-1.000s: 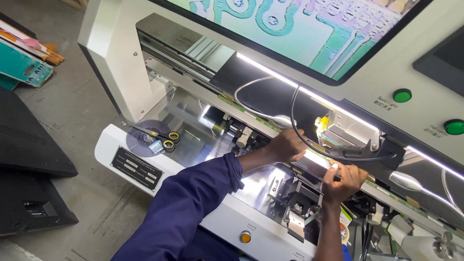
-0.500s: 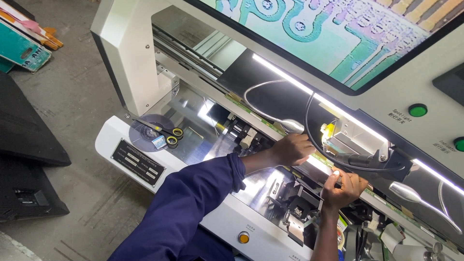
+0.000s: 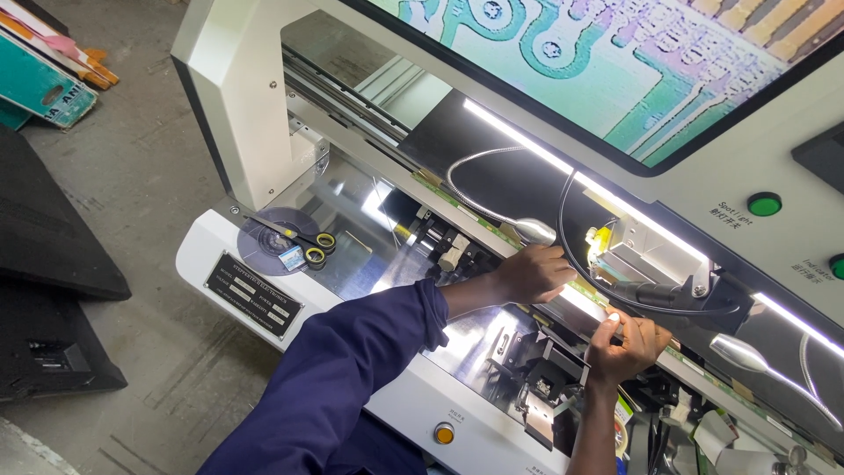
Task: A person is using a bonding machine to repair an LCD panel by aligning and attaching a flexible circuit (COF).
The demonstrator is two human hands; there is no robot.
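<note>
Left hand (image 3: 527,274) fingers curled on the panel strip (image 3: 580,295), right hand (image 3: 622,345) pinching its edge; uneven pull could kink it against the clamp head (image 3: 646,255).

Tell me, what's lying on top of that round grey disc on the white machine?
On the round grey disc lie small scissors with black-and-yellow ring handles and a little blue-and-white block. The disc's surface beneath them is covered, so nothing can be seen there.

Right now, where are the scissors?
In the head view, the scissors lie on a dark round disc at the machine's left corner, well away from the left hand.
</note>
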